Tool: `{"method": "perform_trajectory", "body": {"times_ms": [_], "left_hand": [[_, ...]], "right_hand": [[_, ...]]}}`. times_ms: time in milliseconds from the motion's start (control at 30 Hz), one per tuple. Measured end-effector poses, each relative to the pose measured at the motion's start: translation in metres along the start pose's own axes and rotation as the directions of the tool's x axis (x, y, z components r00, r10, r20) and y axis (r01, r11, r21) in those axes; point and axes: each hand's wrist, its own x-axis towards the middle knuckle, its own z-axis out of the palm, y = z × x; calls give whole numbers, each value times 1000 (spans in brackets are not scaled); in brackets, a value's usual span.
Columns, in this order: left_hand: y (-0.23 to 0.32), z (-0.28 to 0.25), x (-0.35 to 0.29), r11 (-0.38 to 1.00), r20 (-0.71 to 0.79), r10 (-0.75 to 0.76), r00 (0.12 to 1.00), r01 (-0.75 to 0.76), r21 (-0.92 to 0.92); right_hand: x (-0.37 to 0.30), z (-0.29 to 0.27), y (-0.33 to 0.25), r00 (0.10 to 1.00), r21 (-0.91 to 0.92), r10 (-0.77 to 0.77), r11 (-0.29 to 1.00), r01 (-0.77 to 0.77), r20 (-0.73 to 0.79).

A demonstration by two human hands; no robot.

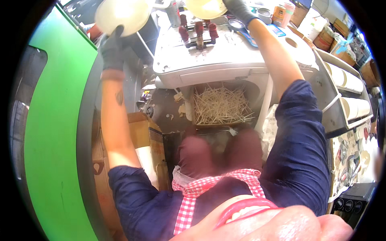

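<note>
In my left hand (112, 50), which wears a dark grey glove, is a pale white round bowl-like piece (120, 17), its rim pinched under the thumb left of the white table. A matching glove covers my right hand (240, 12), placed at the right rim of a pale yellow round piece (205, 9) over the table's far side. The top of the picture cuts off part of both that piece and my right fingertips. Between and below the two pieces stands a black fixture with dark red padded knobs (199, 35).
The white table (209, 60) carries a small dish (236, 25) and bottles at its far right. Under it sits a box of thin pale sticks (221, 105). A green panel (52, 120) borders my left. White rolls (341, 76) lie in a grey rack; a cardboard box (146, 134) stands below my left arm.
</note>
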Motion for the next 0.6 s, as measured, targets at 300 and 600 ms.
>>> {"method": "perform_trajectory", "body": {"times_ms": [300, 600], "left_hand": [[70, -100, -202, 998, -142, -21, 990, 28, 49], [41, -110, -212, 994, -191, -49, 980, 67, 88]], "right_hand": [[-75, -85, -130, 963, -127, -91, 984, 127, 253], [-52, -66, -109, 949, -196, -70, 971, 135, 306]]}}
